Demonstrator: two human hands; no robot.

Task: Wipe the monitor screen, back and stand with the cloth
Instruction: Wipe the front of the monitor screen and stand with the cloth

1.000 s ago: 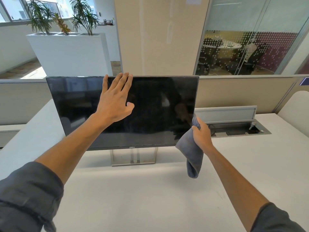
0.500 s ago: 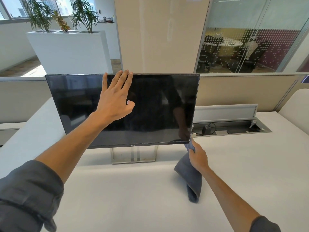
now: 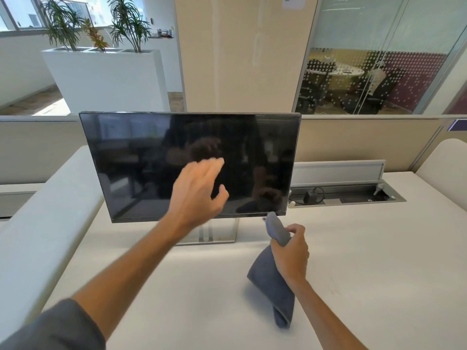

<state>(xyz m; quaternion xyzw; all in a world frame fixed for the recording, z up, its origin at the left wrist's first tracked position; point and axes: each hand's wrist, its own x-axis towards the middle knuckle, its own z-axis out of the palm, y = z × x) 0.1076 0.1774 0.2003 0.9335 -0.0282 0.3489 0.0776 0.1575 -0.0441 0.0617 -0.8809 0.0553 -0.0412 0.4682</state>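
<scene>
Both hands have dropped since the earlier frames: the left hand (image 3: 199, 192) has come off the monitor's top edge and now hangs blurred in front of the lower middle of the screen, its grip released, fingers spread and loosely bent; whether it touches the glass cannot be told. Nearer, the right hand (image 3: 290, 251) has sunk below the screen's bottom right corner, its grip clenched around the grey cloth (image 3: 273, 281), which bunches above the fist and hangs folded beneath it over the white counter (image 3: 202, 286). Behind the hands, the dark monitor (image 3: 141, 160) stands upright on its silver stand (image 3: 217, 233) on the counter. Beyond, to the right, an open cable tray (image 3: 353, 198) is set into the counter, and a white planter (image 3: 108, 79) stands far left.
</scene>
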